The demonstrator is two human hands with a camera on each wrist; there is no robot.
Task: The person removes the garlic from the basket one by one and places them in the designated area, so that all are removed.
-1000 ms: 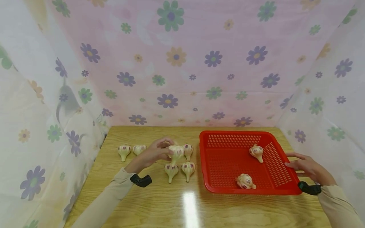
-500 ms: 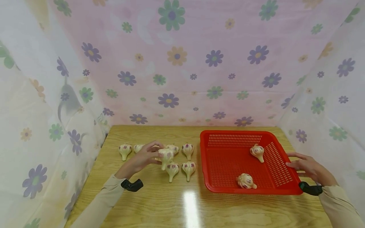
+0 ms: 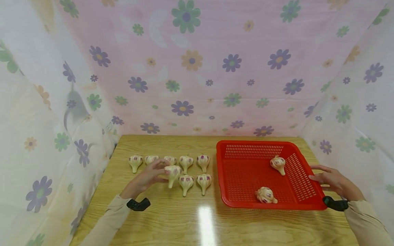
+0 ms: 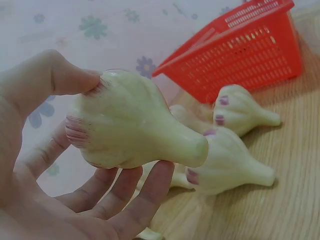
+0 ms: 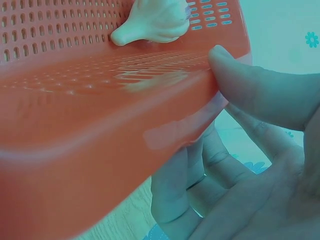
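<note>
My left hand holds a garlic bulb between thumb and fingertips, its stem pointing away from the palm. In the head view this bulb is close over the table, left of two garlic bulbs in the front row. A back row of several garlic bulbs lies behind it, partly covered by the hand. At the right, my right hand grips the side rim of the red basket, thumb on top and fingers underneath. Inside the basket are two garlic bulbs, one near the right wall and one near the front.
The wooden table carries the garlic at left and the basket at right. A flowered cloth hangs along the back and both sides. Between the front garlic and the basket there is a narrow strip of table.
My left hand has moved left and slightly toward me with the garlic bulb, uncovering bulbs in the back row. The right hand and the basket stay in place.
</note>
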